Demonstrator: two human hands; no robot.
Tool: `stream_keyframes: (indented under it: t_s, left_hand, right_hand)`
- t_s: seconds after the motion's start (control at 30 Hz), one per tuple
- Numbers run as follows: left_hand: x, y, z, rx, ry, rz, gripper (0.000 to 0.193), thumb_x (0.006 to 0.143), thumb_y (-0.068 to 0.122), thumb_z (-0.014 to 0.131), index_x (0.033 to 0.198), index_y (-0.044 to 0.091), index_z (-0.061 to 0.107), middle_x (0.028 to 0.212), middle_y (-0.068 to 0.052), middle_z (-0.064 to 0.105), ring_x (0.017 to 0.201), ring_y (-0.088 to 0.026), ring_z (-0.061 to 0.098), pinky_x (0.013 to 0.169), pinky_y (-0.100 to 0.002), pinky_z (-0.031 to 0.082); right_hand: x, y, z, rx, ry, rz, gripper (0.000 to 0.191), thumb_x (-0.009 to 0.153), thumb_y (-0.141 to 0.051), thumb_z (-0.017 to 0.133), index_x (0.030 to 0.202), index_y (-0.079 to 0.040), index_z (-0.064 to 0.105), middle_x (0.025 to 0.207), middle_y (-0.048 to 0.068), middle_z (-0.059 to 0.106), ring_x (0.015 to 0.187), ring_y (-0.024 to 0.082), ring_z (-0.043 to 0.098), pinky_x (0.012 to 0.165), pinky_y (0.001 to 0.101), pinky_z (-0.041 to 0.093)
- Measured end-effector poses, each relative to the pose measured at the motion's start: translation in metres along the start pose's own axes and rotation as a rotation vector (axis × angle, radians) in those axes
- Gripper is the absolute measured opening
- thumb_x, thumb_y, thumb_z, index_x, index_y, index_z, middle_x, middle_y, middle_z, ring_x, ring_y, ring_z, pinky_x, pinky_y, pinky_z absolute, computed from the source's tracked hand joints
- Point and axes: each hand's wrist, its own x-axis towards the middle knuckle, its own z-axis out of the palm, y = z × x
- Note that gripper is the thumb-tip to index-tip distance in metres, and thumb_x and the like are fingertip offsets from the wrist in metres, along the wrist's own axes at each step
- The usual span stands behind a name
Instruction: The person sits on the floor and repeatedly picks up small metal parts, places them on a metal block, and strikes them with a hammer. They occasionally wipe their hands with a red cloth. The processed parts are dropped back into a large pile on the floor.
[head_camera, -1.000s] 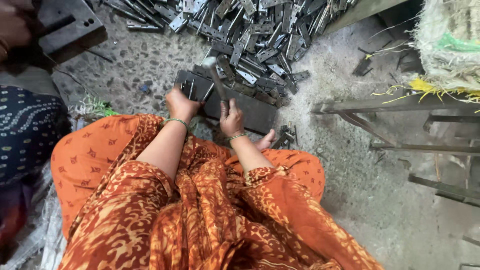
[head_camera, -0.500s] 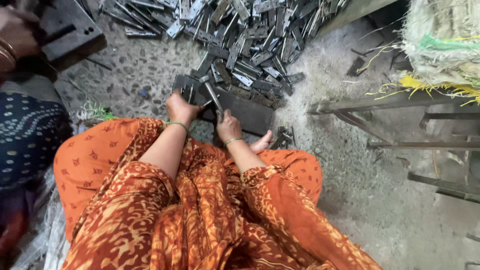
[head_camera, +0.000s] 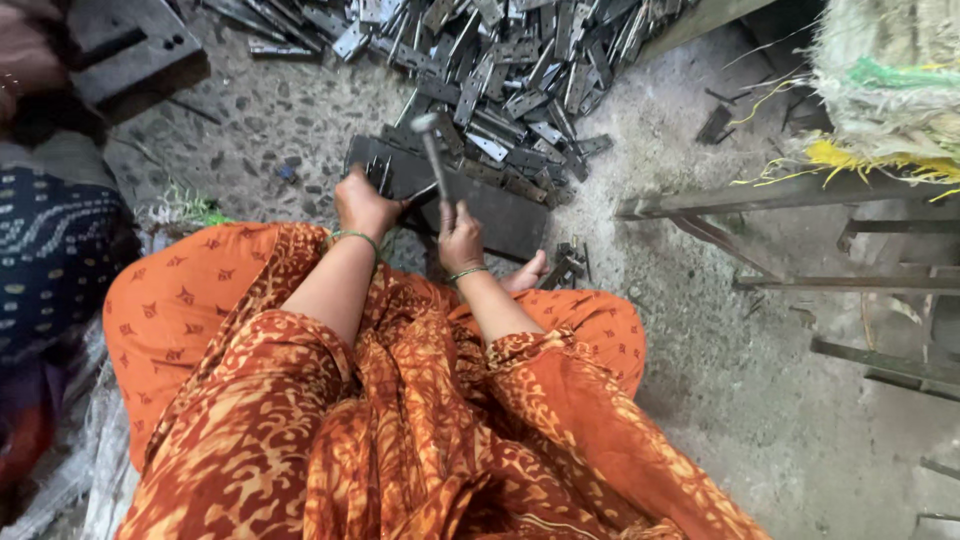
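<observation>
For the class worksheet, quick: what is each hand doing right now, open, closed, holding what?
Left hand: closed, pressing a small metal piece on the dark steel block.
Right hand: closed on the hammer, head raised.

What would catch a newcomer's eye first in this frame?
The big heap of grey metal hinges across the top of the floor, and the orange patterned garment filling the lower frame. Between them the right hand holds a raised hammer above a dark metal block, while the left hand rests on it.
</observation>
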Motion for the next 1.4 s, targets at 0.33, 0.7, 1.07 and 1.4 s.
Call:
stream_keyframes:
  t_s: [0.33,0.7,1.07,1.4]
  left_hand:
    - [0.005,-0.003,0.001,0.041,-0.052,-0.019,0.063,0.059,0.022,0.097,0.108,0.000,0.064,0.104,-0.024,0.073,0.100,-0.039,0.072,0.088,-0.043,0.057]
    - [0.005,0.005,-0.004,0.083,-0.079,-0.025,0.068,0.060,0.023,0.098,0.113,0.003,0.062,0.108,-0.023,0.072,0.102,-0.040,0.071,0.090,-0.045,0.057]
    - [0.004,0.013,-0.002,0.093,-0.104,-0.038,0.073,0.057,0.027,0.100,0.114,0.002,0.062,0.112,-0.023,0.072,0.107,-0.040,0.069,0.093,-0.046,0.056]
    - [-0.002,0.017,-0.012,0.077,-0.096,-0.026,0.074,0.059,0.033,0.100,0.113,0.000,0.062,0.109,-0.025,0.071,0.104,-0.041,0.069,0.092,-0.046,0.056]
  right_hand:
    - [0.003,-0.001,0.003,-0.171,-0.133,0.072,0.041,0.106,-0.039,0.053,0.094,0.000,0.061,0.083,0.030,0.068,0.081,0.051,0.066,0.072,0.0580,0.052]
    - [0.021,0.003,-0.001,-0.186,-0.176,0.159,0.049,0.103,-0.047,0.055,0.090,-0.001,0.065,0.084,0.030,0.070,0.083,0.050,0.068,0.075,0.0565,0.055]
    - [0.059,-0.016,-0.177,-0.542,-0.556,-0.092,0.046,0.104,-0.048,0.056,0.094,-0.003,0.064,0.057,0.015,0.061,0.051,0.029,0.062,0.053,0.0431,0.051]
    - [0.013,0.000,-0.161,-0.192,-0.188,-0.352,0.040,0.111,-0.043,0.054,0.137,-0.014,0.061,0.106,0.020,0.073,0.091,0.037,0.074,0.076,0.0414,0.060]
